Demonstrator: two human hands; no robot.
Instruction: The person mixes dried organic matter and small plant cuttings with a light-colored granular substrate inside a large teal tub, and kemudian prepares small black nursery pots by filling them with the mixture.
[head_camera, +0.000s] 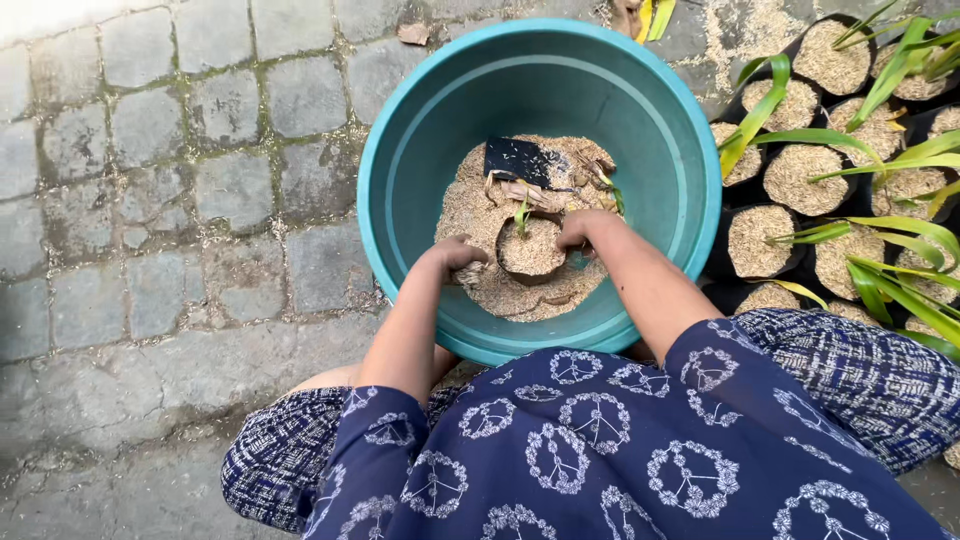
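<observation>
A big teal plastic basin stands on the paving and holds a heap of pale rice husk. In the heap sits a small black nursery bag filled with husk, with a tiny green seedling in it. My left hand presses into the husk against the bag's left side. My right hand grips the bag's right rim. An empty black bag and some dry roots lie at the back of the heap.
To the right stand several black bags of husk with long green leaves. Grey mossy cobblestones cover the ground on the left. Spilled husk lies at the top right. My dark patterned sleeves and lap fill the bottom.
</observation>
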